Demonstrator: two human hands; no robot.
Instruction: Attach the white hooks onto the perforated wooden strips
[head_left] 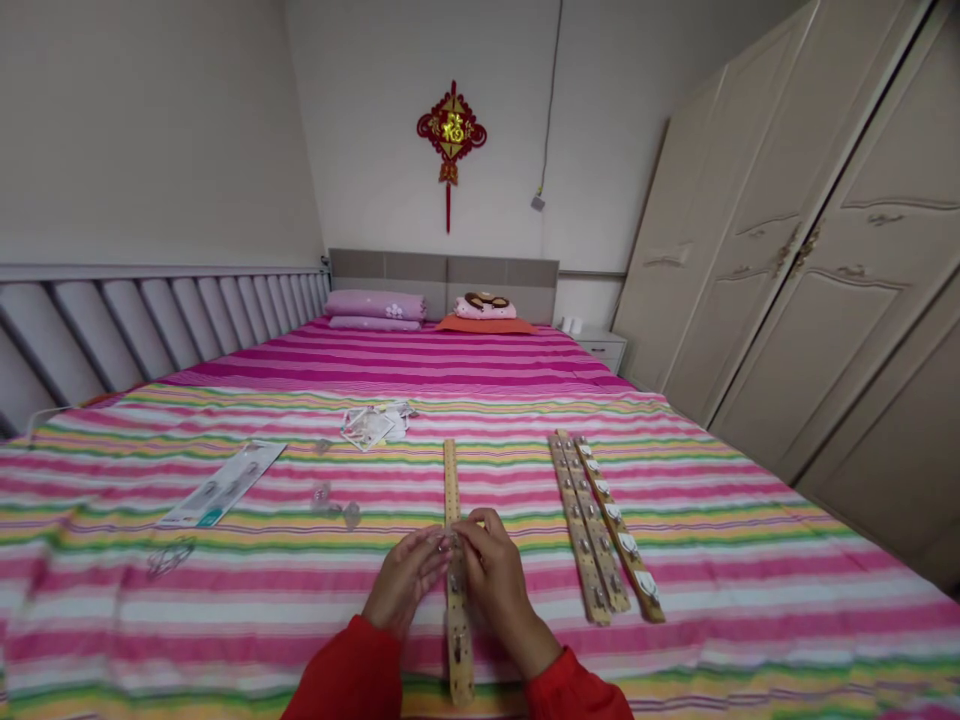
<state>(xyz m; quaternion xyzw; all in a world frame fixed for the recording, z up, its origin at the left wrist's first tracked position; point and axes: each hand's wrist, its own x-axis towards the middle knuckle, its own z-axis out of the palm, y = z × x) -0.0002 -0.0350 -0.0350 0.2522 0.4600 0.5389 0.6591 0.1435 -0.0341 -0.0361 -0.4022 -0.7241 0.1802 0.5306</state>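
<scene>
A narrow wooden strip (451, 475) with a row of small holes lies lengthwise on the striped bedcover in front of me. Small metal pieces (459, 645) sit along its near part. My left hand (405, 580) is at the strip's left side, fingers curled in a pinch near its middle. From the right, my right hand (495, 570) meets it there, thumb and fingertips pressed together over the strip. Something small and shiny shows between the fingertips, too small to name. The hands hide that stretch of the strip.
Two wooden strips with metal pieces (583, 525) and another bearing white tags (628, 543) lie at right. On the left are a plastic packet (225, 485), thin wire-like pieces (171, 556) and clear plastic bits (326, 500). Cards (371, 427) lie farther back. Wardrobes (810, 260) stand right.
</scene>
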